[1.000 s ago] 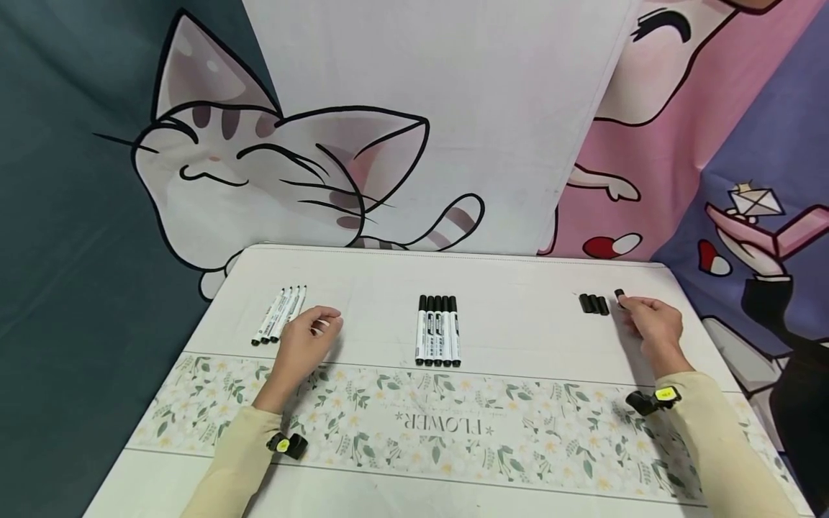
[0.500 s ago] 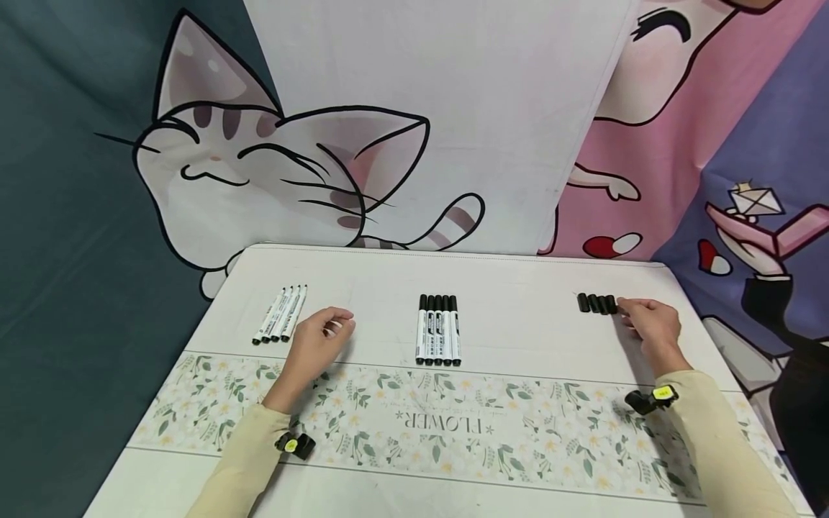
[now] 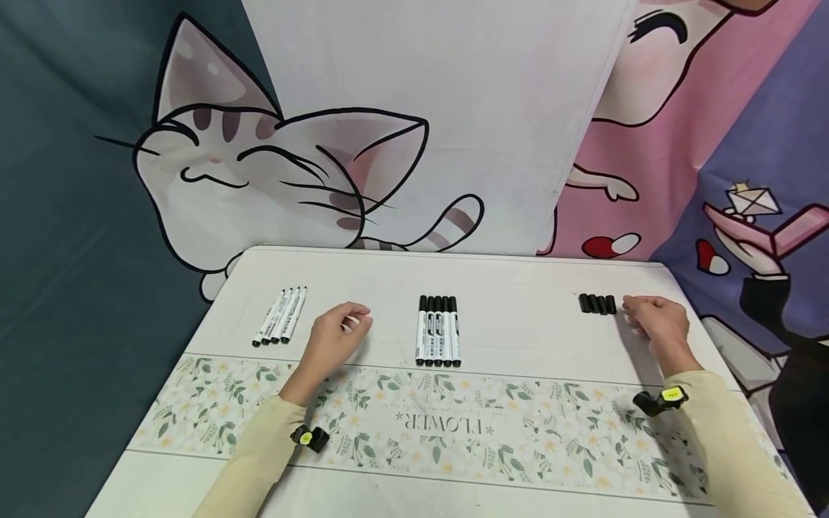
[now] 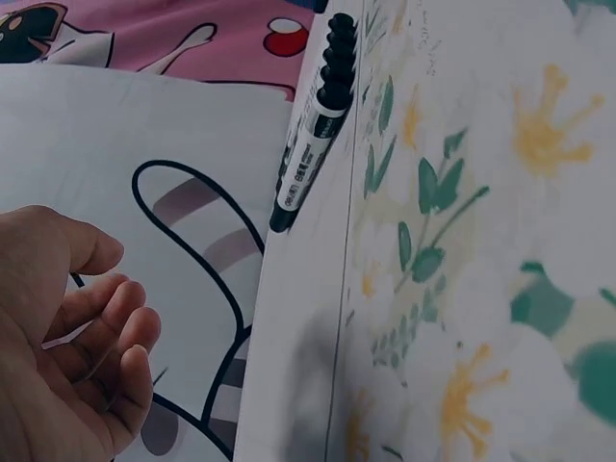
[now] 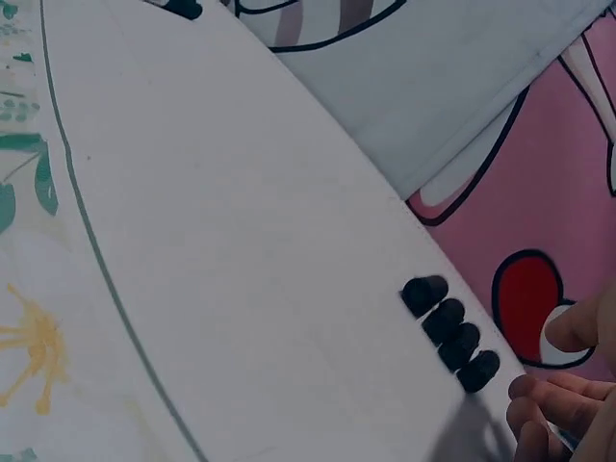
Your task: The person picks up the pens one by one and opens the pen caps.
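Note:
My left hand (image 3: 337, 338) hovers over the table between two sets of markers, its fingers loosely curled round nothing. To its left lie several uncapped white markers (image 3: 280, 316), side by side, tips pointing away. In the middle stands a neat row of several capped markers (image 3: 438, 331), black caps at the far end; the left wrist view shows this row (image 4: 310, 154) beyond the hand. At the right, several black marker caps (image 3: 597, 304) lie in a row. Just right of them is my right hand (image 3: 659, 324), fingers loosely bent and holding nothing, a small gap from the last cap (image 5: 478, 371).
A white table cover (image 3: 518, 324) carries a floral band (image 3: 440, 424) with the word FLOWER along the near side. Behind the table's far edge hangs a cloth backdrop (image 3: 492, 108) with a cartoon cat.
My right hand set a cap against the end of the cap row, let go and drew slightly right. My left hand moved right, away from the uncapped markers, towards the middle row.

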{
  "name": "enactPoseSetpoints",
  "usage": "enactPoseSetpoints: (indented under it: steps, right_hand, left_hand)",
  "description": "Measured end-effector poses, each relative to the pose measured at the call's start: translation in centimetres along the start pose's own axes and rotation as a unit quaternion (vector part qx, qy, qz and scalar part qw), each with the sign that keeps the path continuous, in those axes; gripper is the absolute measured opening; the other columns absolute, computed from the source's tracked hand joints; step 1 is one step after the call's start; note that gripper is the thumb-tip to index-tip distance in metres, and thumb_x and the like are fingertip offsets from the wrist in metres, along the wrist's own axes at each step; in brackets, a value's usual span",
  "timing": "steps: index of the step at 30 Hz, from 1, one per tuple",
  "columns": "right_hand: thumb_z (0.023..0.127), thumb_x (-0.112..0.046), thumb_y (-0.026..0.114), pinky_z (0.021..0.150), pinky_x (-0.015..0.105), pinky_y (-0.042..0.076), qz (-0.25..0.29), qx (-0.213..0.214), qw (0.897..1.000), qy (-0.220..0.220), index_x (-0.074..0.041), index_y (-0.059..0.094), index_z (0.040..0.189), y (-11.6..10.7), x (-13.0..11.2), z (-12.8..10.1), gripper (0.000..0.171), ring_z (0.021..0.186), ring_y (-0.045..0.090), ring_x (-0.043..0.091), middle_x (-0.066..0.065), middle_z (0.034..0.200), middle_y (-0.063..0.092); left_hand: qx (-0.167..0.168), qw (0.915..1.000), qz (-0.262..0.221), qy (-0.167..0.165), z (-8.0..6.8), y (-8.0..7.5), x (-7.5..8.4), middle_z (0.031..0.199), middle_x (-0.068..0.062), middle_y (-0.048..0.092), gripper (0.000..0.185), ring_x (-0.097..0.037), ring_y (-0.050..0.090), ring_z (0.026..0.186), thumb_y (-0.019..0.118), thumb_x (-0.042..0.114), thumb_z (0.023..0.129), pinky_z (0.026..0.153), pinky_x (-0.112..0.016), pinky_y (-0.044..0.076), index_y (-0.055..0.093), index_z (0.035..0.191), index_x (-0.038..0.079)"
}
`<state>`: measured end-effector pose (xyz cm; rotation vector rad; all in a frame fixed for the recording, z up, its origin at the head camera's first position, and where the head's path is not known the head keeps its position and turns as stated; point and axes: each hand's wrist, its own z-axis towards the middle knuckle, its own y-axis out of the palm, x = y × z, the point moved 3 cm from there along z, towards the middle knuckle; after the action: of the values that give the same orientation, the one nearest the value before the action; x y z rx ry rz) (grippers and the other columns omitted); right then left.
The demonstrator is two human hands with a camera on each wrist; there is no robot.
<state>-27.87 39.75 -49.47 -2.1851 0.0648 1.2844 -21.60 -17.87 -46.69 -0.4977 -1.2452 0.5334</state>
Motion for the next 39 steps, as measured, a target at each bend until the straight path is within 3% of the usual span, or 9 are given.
enactPoseSetpoints:
  steps: [5,10,15,19,24,28,31,35,39]
  right_hand:
    - [0.094,-0.048,0.069,0.064,0.023,0.053,-0.023,0.001,0.998,-0.059,-0.021,0.067,0.107,-0.8,-1.7,-1.2,0.030,0.069,0.063,-0.005,-0.028,0.073,0.060]
    - [0.094,-0.048,0.069,0.060,0.017,0.053,-0.027,0.009,0.992,-0.124,-0.017,0.067,0.117,-0.4,-3.8,-3.4,0.039,0.067,0.061,-0.010,-0.034,0.069,0.060]
    - [0.094,-0.043,0.072,0.057,0.014,0.051,-0.014,0.015,0.981,-0.192,-0.006,0.066,0.131,0.6,-5.5,-6.4,0.053,0.070,0.062,-0.007,-0.033,0.073,0.061]
    - [0.095,-0.042,0.072,0.059,0.012,0.049,-0.024,0.014,0.967,-0.251,-0.004,0.067,0.134,1.7,-6.3,-8.8,0.054,0.075,0.062,-0.006,-0.031,0.080,0.062]
    - [0.095,-0.037,0.073,0.060,0.012,0.049,-0.036,0.002,0.940,-0.338,-0.007,0.070,0.130,3.2,-7.2,-11.7,0.046,0.079,0.061,-0.006,-0.027,0.091,0.063]
    - [0.095,-0.030,0.075,0.062,0.013,0.048,-0.043,-0.019,0.911,-0.409,-0.012,0.073,0.127,4.5,-7.9,-13.6,0.037,0.080,0.063,-0.004,-0.022,0.098,0.067]
    - [0.094,-0.024,0.077,0.067,0.010,0.048,-0.051,-0.032,0.889,-0.454,-0.014,0.074,0.126,5.6,-8.2,-14.9,0.034,0.083,0.063,-0.006,-0.008,0.105,0.073]
    - [0.091,-0.018,0.079,0.074,0.009,0.048,-0.061,-0.054,0.865,-0.496,-0.014,0.074,0.125,7.0,-8.3,-16.4,0.034,0.088,0.061,-0.008,0.007,0.112,0.074]
    - [0.090,-0.014,0.080,0.073,0.012,0.050,-0.065,-0.080,0.848,-0.519,-0.013,0.074,0.125,8.3,-8.3,-17.8,0.036,0.089,0.063,-0.004,0.005,0.111,0.074]
  left_hand:
    - [-0.022,0.9995,-0.005,-0.022,0.6,0.9,0.7,0.102,-0.001,0.071,0.031,-0.017,0.066,0.089,0.067,0.030,0.100,0.078,-0.038,0.055,0.069,0.124,0.010]
    - [-0.037,0.9992,-0.001,-0.014,1.0,2.2,1.2,0.103,-0.001,0.071,0.036,-0.019,0.067,0.091,0.066,0.032,0.100,0.078,-0.040,0.055,0.068,0.126,0.007]
    - [-0.043,0.9990,0.014,-0.005,1.3,3.4,1.6,0.104,-0.001,0.072,0.036,-0.018,0.068,0.090,0.067,0.033,0.100,0.077,-0.040,0.055,0.068,0.126,0.008]
    - [-0.051,0.9986,0.012,-0.003,1.5,4.3,1.9,0.104,-0.001,0.071,0.037,-0.017,0.068,0.090,0.069,0.033,0.099,0.077,-0.039,0.056,0.068,0.126,0.007]
    - [-0.059,0.9981,0.012,-0.008,1.6,5.3,2.2,0.104,-0.001,0.072,0.041,-0.016,0.067,0.089,0.071,0.034,0.097,0.077,-0.039,0.055,0.067,0.128,0.007]
    - [-0.074,0.9969,0.011,-0.024,1.8,6.1,2.2,0.105,0.000,0.071,0.046,-0.017,0.066,0.091,0.072,0.038,0.096,0.078,-0.039,0.054,0.066,0.131,0.008]
    - [-0.081,0.9962,0.006,-0.032,1.9,6.7,2.3,0.106,-0.001,0.071,0.048,-0.017,0.066,0.092,0.073,0.039,0.095,0.078,-0.039,0.055,0.066,0.131,0.008]
    - [-0.088,0.9951,0.013,-0.042,2.1,7.6,2.4,0.106,-0.003,0.071,0.049,-0.018,0.069,0.091,0.075,0.040,0.094,0.078,-0.040,0.056,0.065,0.130,0.008]
    - [-0.092,0.9940,0.025,-0.054,2.3,8.3,2.4,0.104,-0.003,0.070,0.050,-0.019,0.069,0.088,0.076,0.039,0.093,0.079,-0.041,0.056,0.065,0.129,0.007]
